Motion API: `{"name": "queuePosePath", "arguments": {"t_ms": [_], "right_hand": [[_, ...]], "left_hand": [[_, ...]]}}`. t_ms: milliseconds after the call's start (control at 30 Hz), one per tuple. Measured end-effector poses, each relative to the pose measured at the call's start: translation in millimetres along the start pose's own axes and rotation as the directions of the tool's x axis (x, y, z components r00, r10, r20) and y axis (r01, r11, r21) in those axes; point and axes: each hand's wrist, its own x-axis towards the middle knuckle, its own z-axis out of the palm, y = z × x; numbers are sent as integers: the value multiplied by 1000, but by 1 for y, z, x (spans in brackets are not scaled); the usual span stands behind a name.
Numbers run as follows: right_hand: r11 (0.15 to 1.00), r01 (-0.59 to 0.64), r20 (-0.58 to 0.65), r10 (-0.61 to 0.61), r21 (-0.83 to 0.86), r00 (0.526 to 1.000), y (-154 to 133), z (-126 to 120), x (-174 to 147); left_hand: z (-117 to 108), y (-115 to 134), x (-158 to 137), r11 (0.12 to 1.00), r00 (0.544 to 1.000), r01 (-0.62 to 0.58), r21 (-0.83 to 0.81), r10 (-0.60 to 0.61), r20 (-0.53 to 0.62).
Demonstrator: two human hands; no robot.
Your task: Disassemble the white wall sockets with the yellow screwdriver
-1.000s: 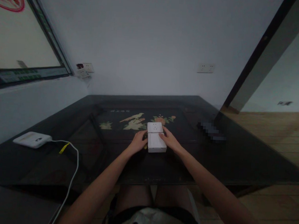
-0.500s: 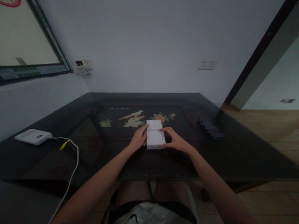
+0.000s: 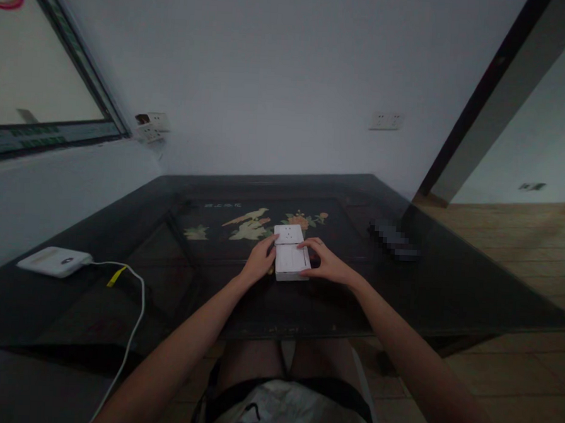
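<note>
A white wall socket [image 3: 288, 232] with small dark holes in its face lies at the middle of the dark table. Directly in front of it, on the near side, is a white rectangular box [image 3: 290, 260] whose front side shows. My left hand [image 3: 260, 259] is curled along the left edges of both, its fingertips at the socket's left side. On the right, my right hand [image 3: 328, 264] spans the box, with the index finger at its far right corner and the thumb by its near right corner. A bit of something yellow [image 3: 270, 270] peeks out beside my left hand.
On the left of the dark table [image 3: 353, 303] lies a white device [image 3: 55, 261] with a white cable [image 3: 141, 305] and yellow tag [image 3: 115, 276]. A blurred dark object [image 3: 393, 241] lies on the right. Wall outlets [image 3: 386, 121] are behind.
The view has turned slightly, so the surroundings sit a little further left. Both hands keep nearly the same hold around the socket and box.
</note>
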Motion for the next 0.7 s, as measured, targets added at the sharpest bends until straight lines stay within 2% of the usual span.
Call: {"name": "queuePosePath", "arguments": {"t_ms": [267, 400, 467, 533, 633, 700], "right_hand": [[997, 21, -74, -15, 78, 997, -3, -1, 0], [980, 41, -185, -5, 195, 983, 3, -2, 4], [973, 5, -305, 67, 229, 950, 11, -9, 6], [975, -80, -434, 165, 208, 886, 23, -20, 6], [964, -250, -577, 253, 86, 777, 43, -39, 2], [937, -348, -608, 258, -31, 751, 55, -48, -2]], "left_hand": [[0, -5, 2, 999, 1000, -20, -38, 20, 10], [-1, -4, 2, 999, 999, -31, -45, 31, 10], [-2, -3, 2, 999, 1000, -23, -27, 23, 8], [-3, -3, 2, 1000, 1000, -17, -11, 18, 4], [-2, -4, 3, 1000, 1000, -30, -6, 30, 0], [-2, -5, 3, 999, 999, -37, -4, 37, -3]]}}
